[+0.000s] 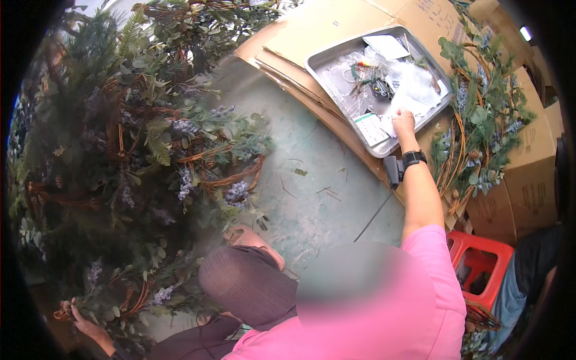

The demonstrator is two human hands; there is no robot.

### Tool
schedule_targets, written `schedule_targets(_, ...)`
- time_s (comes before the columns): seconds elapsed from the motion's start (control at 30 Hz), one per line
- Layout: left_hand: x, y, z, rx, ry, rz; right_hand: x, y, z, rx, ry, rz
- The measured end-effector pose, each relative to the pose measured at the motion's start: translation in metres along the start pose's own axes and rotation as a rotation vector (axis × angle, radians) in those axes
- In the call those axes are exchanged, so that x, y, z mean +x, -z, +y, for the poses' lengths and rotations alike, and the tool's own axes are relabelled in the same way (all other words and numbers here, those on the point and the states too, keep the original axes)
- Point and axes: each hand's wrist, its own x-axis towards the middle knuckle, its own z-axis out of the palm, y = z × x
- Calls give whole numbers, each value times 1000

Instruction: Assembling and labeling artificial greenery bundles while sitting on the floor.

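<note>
My right hand reaches over the near edge of a metal tray, fingers closed. White paper lies right by the fingertips; what they pinch, if anything, is hidden. Inside the tray are a printed white-and-green card, clear plastic bags and a tangle of small tools and wire. At the far lower left my left hand grips the twiggy edge of a wreath with green leaves and blue-purple berry clusters. Leaves partly cover its surroundings.
Several similar wreaths hang in a mass on the left. Another wreath lies right of the tray, on cardboard. A red plastic stool stands at lower right beside a person in blue. Twig scraps lie on the floor.
</note>
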Motion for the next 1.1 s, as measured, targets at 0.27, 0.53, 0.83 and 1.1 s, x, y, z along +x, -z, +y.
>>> schedule_targets(0.27, 4, -1, 16, -240, 138, 66, 2, -9, -44, -42, 19, 145)
schedule_targets(0.53, 9, -3, 10, 121, -170, 35, 42, -19, -54, -276, -48, 189)
schedule_targets(0.83, 16, -8, 25, -172, 43, 58, 31, -17, -83, -426, 34, -41)
schedule_targets(1.1, 22, -19, 57, -427, 190, 140, 33, -9, -90, -757, 134, -38)
